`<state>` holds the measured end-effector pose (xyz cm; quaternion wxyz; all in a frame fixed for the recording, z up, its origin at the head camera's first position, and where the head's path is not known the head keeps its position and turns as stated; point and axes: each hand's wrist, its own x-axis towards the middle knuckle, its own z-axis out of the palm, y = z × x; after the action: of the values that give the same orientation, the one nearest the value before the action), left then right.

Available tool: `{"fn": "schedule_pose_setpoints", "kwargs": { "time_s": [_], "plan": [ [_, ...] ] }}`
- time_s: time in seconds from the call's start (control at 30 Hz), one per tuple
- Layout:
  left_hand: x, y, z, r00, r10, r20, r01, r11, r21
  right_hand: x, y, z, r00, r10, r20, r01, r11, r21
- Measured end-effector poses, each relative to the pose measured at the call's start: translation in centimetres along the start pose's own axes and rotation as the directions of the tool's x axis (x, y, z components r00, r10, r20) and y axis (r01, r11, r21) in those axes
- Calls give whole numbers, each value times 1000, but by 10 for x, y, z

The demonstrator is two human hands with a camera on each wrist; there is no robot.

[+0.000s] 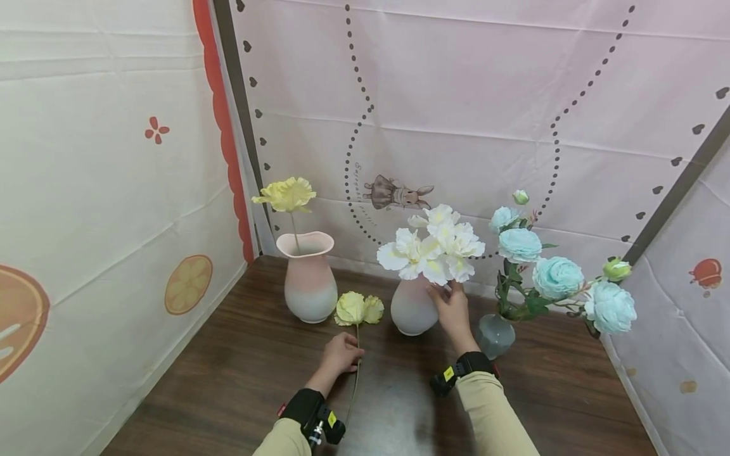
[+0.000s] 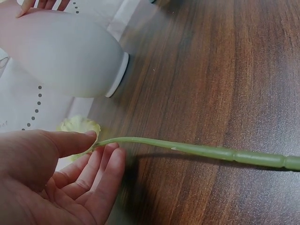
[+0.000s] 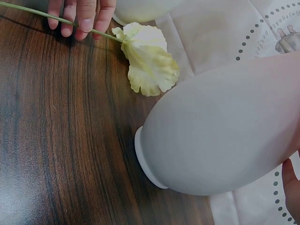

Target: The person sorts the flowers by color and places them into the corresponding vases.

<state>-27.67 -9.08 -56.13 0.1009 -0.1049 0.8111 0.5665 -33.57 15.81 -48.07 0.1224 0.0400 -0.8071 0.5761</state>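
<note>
My left hand point(image 1: 341, 354) pinches the green stem point(image 2: 201, 150) of a pale yellow flower point(image 1: 350, 309) between thumb and fingers, low over the wooden table. The bloom points away from me. My right hand point(image 1: 454, 313) holds the neck of a pink-and-white vase point(image 1: 412, 310) from its right side, just below the blooms. This vase stands upright with a bunch of white flowers point(image 1: 439, 244) in it, and its rim is hidden by the petals. In the right wrist view, only some right-hand fingers point(image 3: 291, 190) show at the vase's edge.
Another pink-and-white vase point(image 1: 310, 285) at the left holds one yellow flower point(image 1: 287, 194). A small grey-blue vase point(image 1: 496, 335) with light blue flowers point(image 1: 556, 277) stands close to my right wrist. Printed cloth walls point(image 1: 467, 82) enclose the back and sides of the table point(image 1: 228, 373).
</note>
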Motion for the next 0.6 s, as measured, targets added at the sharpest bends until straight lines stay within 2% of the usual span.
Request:
{"fn": "schedule_pose_setpoints", "kwargs": {
  "time_s": [0.23,0.6],
  "plan": [
    [0,3,-2,1000,-6,1,6,1000,3,-1,-1,-1,1000,-11,-6,11,1000,2],
    [-3,7,-8,1000,20,-8,-21,1000,-9,-1,-2,0,1000,-9,-5,9,1000,7]
  ]
}}
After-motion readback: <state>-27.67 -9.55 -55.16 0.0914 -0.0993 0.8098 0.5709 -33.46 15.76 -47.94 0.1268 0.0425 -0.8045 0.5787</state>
